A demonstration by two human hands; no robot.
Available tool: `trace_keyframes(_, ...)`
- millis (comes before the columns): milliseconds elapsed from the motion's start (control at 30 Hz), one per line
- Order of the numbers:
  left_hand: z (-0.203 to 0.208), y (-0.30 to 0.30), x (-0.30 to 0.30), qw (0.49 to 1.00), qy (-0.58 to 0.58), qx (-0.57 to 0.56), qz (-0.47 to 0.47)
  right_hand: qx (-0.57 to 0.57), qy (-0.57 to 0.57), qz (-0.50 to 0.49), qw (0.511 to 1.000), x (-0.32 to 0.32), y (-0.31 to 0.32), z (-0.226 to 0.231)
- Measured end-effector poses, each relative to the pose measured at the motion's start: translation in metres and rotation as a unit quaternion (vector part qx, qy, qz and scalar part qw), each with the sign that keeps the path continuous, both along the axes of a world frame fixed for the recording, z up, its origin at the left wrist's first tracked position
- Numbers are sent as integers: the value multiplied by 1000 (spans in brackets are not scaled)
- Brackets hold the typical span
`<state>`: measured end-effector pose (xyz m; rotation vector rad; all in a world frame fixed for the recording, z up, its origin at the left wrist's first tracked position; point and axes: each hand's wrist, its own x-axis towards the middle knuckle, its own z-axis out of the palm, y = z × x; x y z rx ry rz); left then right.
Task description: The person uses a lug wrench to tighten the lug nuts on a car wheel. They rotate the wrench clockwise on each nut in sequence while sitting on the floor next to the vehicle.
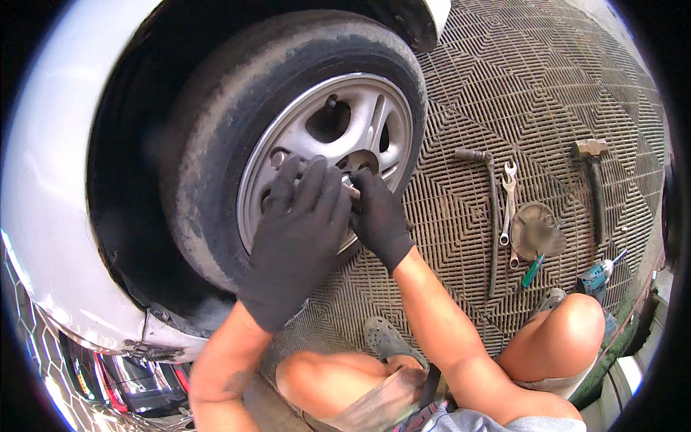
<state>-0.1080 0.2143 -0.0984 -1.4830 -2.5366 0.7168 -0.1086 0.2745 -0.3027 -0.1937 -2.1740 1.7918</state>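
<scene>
Left hand: black glove, fingers spread flat against the silver alloy wheel near its centre; nothing seen gripped. Right hand: black glove, fingers curled narrow around a small metal piece at the wheel's hub; kind of piece too hidden to tell. Both hands touching each other at the hub. Wheel inside a worn black tyre, mounted under the white car body. Beneath and to the right: brown ribbed grid floor. On the floor, well apart from the hands: L-shaped wheel wrench, open-ended spanner just beside it, round metal cap, green-handled screwdriver, hammer, teal power drill. Bare knees and a grey clog at lower edge.
</scene>
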Motion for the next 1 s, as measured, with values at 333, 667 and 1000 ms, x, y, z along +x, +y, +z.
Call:
trace_keyframes(333,13,14,-70,978,-22,-205,-17,81,-92,-32,992,2,2,20)
trace_keyframes(667,26,-49,13,984,-20,-78,157,104,-1,-44,994,9,13,8)
trace_keyframes(1000,-143,-162,98,925,-165,172,296,-437,-19,-18,899,29,12,5)
